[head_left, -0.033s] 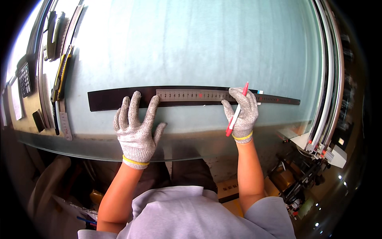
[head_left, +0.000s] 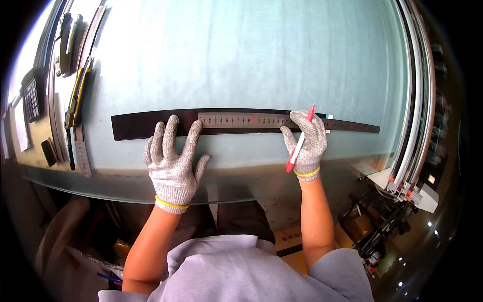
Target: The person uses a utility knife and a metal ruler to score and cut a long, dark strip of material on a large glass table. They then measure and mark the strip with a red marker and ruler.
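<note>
A long black strip [head_left: 136,127] lies across the glass-like table top. On it rests a steel ruler [head_left: 241,121], its left end near the strip's middle and its right end reaching past the strip. My left hand [head_left: 173,166], in a grey knit glove, is spread open. Its fingertips press on the strip, the index finger at the ruler's left end. My right hand [head_left: 309,138], gloved alike, is closed with a red and white pen [head_left: 298,151] lying across it. The thumb and fingertips of that hand touch the ruler and strip edges.
At the left lie a yellow and black utility knife [head_left: 76,95], a calculator [head_left: 31,100], a short steel rule [head_left: 83,158] and a dark stapler-like tool [head_left: 65,45]. Along the right edge runs a rail [head_left: 421,90] with a white end block [head_left: 426,198]. The table's near edge [head_left: 226,196] is close to my body.
</note>
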`<state>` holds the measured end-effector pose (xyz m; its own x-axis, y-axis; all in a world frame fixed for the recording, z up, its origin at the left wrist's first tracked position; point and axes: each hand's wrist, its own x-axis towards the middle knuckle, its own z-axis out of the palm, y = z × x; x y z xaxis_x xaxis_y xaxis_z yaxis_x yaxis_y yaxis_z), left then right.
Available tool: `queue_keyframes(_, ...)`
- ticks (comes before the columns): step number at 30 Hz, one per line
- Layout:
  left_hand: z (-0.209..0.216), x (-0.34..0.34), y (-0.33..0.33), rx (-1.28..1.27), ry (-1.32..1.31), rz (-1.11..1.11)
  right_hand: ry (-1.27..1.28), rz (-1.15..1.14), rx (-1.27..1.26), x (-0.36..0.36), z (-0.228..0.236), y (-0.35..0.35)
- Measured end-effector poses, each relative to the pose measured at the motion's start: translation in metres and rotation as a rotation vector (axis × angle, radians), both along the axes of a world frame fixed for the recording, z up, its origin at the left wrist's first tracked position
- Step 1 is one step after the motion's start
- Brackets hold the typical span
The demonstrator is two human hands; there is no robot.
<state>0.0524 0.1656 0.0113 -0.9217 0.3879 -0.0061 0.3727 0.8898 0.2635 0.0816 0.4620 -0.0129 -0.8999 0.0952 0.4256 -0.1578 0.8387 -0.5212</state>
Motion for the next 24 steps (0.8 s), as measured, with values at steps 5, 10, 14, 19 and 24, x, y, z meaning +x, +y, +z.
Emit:
queue_keyframes(5,0.0002,0.0004,-0.001,-0.001,-0.014,0.003,0.016,0.016,0.0,0.0007,-0.0033,0.0005)
queue_keyframes(10,-0.0005,0.0009,-0.0011,0.0,-0.023,0.003,0.011,0.006,0.004,0.0011,-0.003,-0.001)
queue_keyframes(14,-0.0008,0.0013,-0.0012,0.002,-0.027,0.012,0.013,0.002,0.014,0.0001,-0.0049,-0.0022)
queue_keyframes(19,0.0004,0.0007,-0.0001,0.006,-0.026,0.005,0.016,-0.001,0.023,0.0006,-0.003,-0.0023)
queue_keyframes(24,0.0005,0.001,-0.0002,0.007,-0.023,0.004,0.0,-0.004,0.038,0.0023,-0.0025,-0.0013)
